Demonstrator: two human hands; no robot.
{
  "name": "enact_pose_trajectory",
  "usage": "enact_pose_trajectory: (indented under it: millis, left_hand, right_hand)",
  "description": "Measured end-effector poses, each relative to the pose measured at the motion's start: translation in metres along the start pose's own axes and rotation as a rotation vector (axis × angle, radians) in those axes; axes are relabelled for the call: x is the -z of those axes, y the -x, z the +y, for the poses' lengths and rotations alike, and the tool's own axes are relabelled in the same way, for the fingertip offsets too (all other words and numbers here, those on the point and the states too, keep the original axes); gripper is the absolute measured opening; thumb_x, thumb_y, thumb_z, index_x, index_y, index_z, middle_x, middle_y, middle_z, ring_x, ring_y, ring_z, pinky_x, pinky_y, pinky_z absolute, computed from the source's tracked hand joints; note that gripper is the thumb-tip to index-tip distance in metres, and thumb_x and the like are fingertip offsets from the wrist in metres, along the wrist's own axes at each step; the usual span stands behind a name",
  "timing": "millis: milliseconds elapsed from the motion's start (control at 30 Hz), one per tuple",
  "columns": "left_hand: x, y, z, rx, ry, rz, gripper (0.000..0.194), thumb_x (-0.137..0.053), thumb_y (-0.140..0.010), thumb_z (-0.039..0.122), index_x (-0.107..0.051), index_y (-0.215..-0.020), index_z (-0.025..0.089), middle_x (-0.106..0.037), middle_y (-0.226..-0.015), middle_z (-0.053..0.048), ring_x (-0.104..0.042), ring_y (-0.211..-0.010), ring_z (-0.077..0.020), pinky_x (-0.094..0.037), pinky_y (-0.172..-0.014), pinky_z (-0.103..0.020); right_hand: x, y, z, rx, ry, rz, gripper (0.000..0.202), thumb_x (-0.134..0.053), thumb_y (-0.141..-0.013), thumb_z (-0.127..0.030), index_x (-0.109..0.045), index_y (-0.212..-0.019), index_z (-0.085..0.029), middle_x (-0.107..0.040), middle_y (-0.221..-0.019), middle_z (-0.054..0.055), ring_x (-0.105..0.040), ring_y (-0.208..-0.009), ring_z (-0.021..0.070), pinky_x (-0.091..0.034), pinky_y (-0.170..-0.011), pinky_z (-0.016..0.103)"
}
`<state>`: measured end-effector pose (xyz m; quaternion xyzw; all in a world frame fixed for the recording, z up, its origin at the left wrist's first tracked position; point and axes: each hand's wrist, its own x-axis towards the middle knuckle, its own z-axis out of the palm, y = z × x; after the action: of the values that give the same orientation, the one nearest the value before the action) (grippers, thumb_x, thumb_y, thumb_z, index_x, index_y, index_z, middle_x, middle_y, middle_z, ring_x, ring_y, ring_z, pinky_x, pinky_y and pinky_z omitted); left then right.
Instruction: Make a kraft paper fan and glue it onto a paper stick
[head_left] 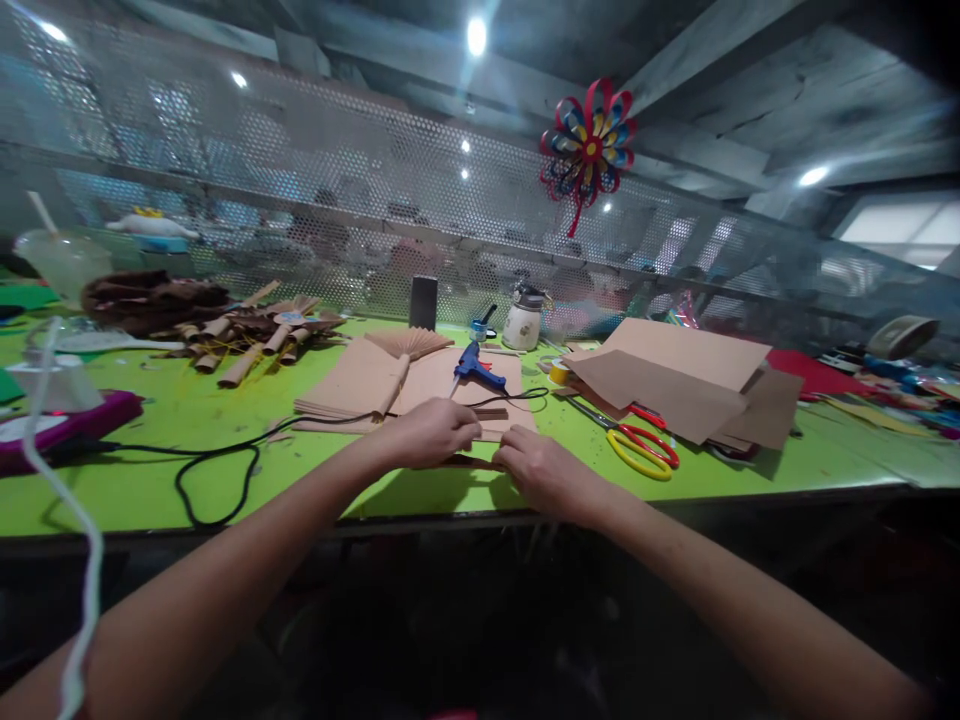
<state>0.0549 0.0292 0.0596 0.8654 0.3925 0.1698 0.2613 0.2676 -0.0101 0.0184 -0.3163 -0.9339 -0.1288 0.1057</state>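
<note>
My left hand point(435, 432) and my right hand point(546, 470) are close together near the front edge of the green table. Both have their fingers closed on a narrow piece of brown paper point(474, 462), one hand at each end, just above the tabletop. The fingers hide most of the paper, so its exact shape is unclear. Right behind them lie sheets of brown kraft paper point(341, 385). A pleated paper fan point(421, 343) and a small paper roll point(397, 380) rest on these. A blue glue gun point(478, 370) sits on the sheets beyond my hands.
Scissors with red and yellow handles point(643, 448) lie right, by stacked brown paper point(667, 385). A black cable point(217, 453) loops across the left side near a purple power strip point(112, 415). Paper rolls point(244, 362) are heaped back left. A jar point(523, 318) stands behind the glue gun.
</note>
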Motion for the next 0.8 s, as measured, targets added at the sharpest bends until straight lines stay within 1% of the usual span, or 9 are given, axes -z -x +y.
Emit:
enact_pose_trajectory:
  millis: [67,167,200,300,400,500,600,700,800]
  left_hand:
    - [-0.008,-0.01,-0.001,-0.014,0.049,-0.139,0.043,-0.042,-0.086,0.045,-0.066,-0.07,0.014,-0.063,-0.059,-0.003,-0.054,-0.057,-0.0151,-0.042,-0.059,-0.025]
    - [-0.015,-0.016,-0.011,-0.006,0.197,-0.285,0.052,-0.034,-0.089,0.054,-0.065,-0.086,0.013,-0.062,-0.057,-0.002,-0.053,-0.053,-0.0141,-0.042,-0.055,-0.024]
    - [-0.017,-0.017,-0.015,0.005,0.25,-0.298,0.053,-0.035,-0.089,0.057,-0.064,-0.091,0.013,-0.061,-0.059,-0.002,-0.053,-0.053,-0.0137,-0.042,-0.054,-0.024]
    - [-0.017,-0.02,-0.025,0.021,0.346,-0.229,0.052,-0.04,-0.086,0.06,-0.062,-0.091,0.014,-0.055,-0.058,0.001,-0.047,-0.05,-0.0109,-0.036,-0.05,-0.021]
    - [-0.016,-0.021,-0.03,0.071,0.521,-0.201,0.046,-0.043,-0.086,0.058,-0.058,-0.089,0.015,-0.051,-0.054,0.004,-0.039,-0.044,-0.0081,-0.028,-0.043,-0.018]
    - [-0.014,-0.019,-0.032,0.152,0.69,-0.187,0.042,-0.043,-0.087,0.056,-0.056,-0.082,0.016,-0.051,-0.051,0.004,-0.031,-0.037,-0.0061,-0.019,-0.034,-0.018]
    - [-0.015,-0.019,-0.032,0.216,0.9,-0.174,0.036,-0.046,-0.089,0.049,-0.055,-0.082,0.015,-0.055,-0.053,0.003,-0.035,-0.036,-0.0048,-0.017,-0.032,-0.016]
    - [-0.017,-0.02,-0.03,0.247,1.068,-0.187,0.029,-0.046,-0.092,0.041,-0.054,-0.083,0.014,-0.058,-0.053,0.001,-0.038,-0.034,-0.003,-0.02,-0.032,-0.013]
    - [-0.022,-0.022,-0.027,0.254,1.156,-0.228,0.028,-0.044,-0.094,0.038,-0.055,-0.085,0.013,-0.058,-0.05,0.0,-0.036,-0.029,-0.0025,-0.021,-0.03,-0.012]
  right_hand:
    - [0.004,-0.004,0.005,0.034,0.062,0.041,0.017,-0.045,-0.087,-0.005,-0.059,-0.095,-0.01,-0.057,-0.091,0.011,-0.047,-0.088,0.0222,-0.042,-0.074,0.031]
    - [0.006,-0.011,0.015,0.061,0.078,0.082,0.018,-0.043,-0.089,-0.005,-0.061,-0.094,-0.01,-0.057,-0.088,0.011,-0.047,-0.086,0.0222,-0.042,-0.075,0.033]
    - [0.005,-0.014,0.019,0.059,0.046,0.093,0.019,-0.044,-0.089,-0.005,-0.061,-0.092,-0.01,-0.057,-0.087,0.011,-0.048,-0.086,0.0216,-0.042,-0.075,0.032]
    - [0.006,-0.026,0.035,0.017,-0.184,0.12,0.016,-0.048,-0.09,-0.01,-0.064,-0.088,-0.014,-0.058,-0.086,0.008,-0.051,-0.083,0.0182,-0.044,-0.073,0.03]
    - [0.012,-0.037,0.057,-0.063,-0.537,0.097,0.012,-0.055,-0.088,-0.017,-0.065,-0.094,-0.014,-0.061,-0.085,0.006,-0.055,-0.08,0.0152,-0.046,-0.072,0.028]
    - [0.016,-0.043,0.076,-0.091,-0.916,0.015,0.03,-0.061,-0.083,-0.021,-0.06,-0.113,-0.015,-0.062,-0.099,0.007,-0.058,-0.087,0.0145,-0.048,-0.078,0.029]
    - [0.008,-0.047,0.081,-0.093,-1.203,-0.031,0.045,-0.067,-0.079,-0.025,-0.056,-0.122,-0.017,-0.062,-0.105,0.008,-0.059,-0.092,0.0151,-0.05,-0.08,0.03]
    - [-0.004,-0.05,0.073,-0.143,-1.293,0.092,0.03,-0.068,-0.078,-0.026,-0.064,-0.106,-0.016,-0.065,-0.093,0.005,-0.061,-0.084,0.0143,-0.051,-0.077,0.029]
    - [-0.009,-0.048,0.066,-0.161,-1.219,0.202,0.017,-0.07,-0.077,-0.024,-0.068,-0.091,-0.016,-0.065,-0.083,0.003,-0.06,-0.075,0.013,-0.05,-0.071,0.027]
